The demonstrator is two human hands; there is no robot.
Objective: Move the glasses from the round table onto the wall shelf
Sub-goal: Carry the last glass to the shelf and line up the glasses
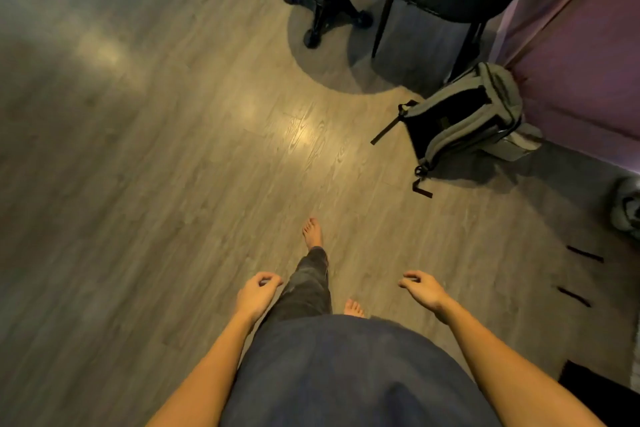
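I look down at a wooden floor (173,156) with my bare feet mid-step. My left hand (256,293) hangs low at my side, fingers loosely curled, holding nothing. My right hand (424,289) hangs at the other side, fingers also loosely bent and empty. At the top stands a black pedestal table base (325,7); its top is out of frame. No glasses and no wall shelf are in view.
A dark chair (460,0) stands right of the table base. A grey and black backpack (464,118) lies on the floor against a purple wall (581,73). Black tape strips (585,253) mark the floor at the right. A grey object (628,208) sits at the right edge.
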